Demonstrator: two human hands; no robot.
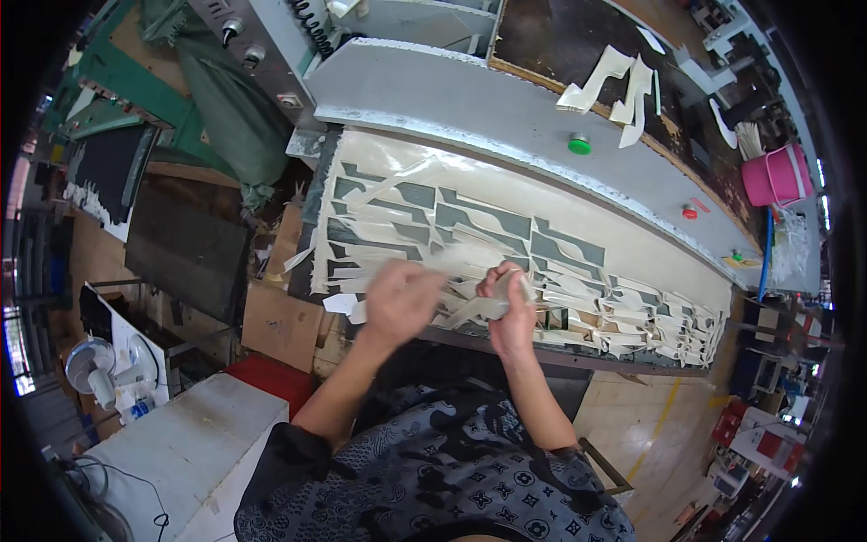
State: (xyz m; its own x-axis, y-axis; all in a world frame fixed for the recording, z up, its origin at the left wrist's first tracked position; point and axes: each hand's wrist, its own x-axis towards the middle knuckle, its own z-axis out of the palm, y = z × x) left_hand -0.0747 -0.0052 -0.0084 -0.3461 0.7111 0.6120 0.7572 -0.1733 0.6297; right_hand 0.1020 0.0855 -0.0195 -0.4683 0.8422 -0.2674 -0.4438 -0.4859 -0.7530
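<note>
Head view shows the right hand (512, 312) closed around a small bunch of pale pieces (492, 310), thumb and fingers pressed together at about chest front, above the near edge of the work table. That curled hold probably keeps the thin, floppy pieces together and leaves the other hand free. The left hand (404, 303) is just beside it, over the same stretch of table; it is too blurred to tell how far its fingers are open or whether they have hold of anything. Beneath both hands lies a cream sheet (384, 154) with shaped openings cut in it, its far strip whole. Loose, tangled offcuts (673, 330) crowd the table's right part and would likely snag or hide single pieces. Across the far side a grey machine beam (524, 122) limits reach, carrying a green button (579, 144) and a red button (690, 212). On a dark board (542, 41) behind it rest curved cream shapes (596, 79), apparently set aside from the clutter, with a pink bucket (774, 178) farther right.
</note>
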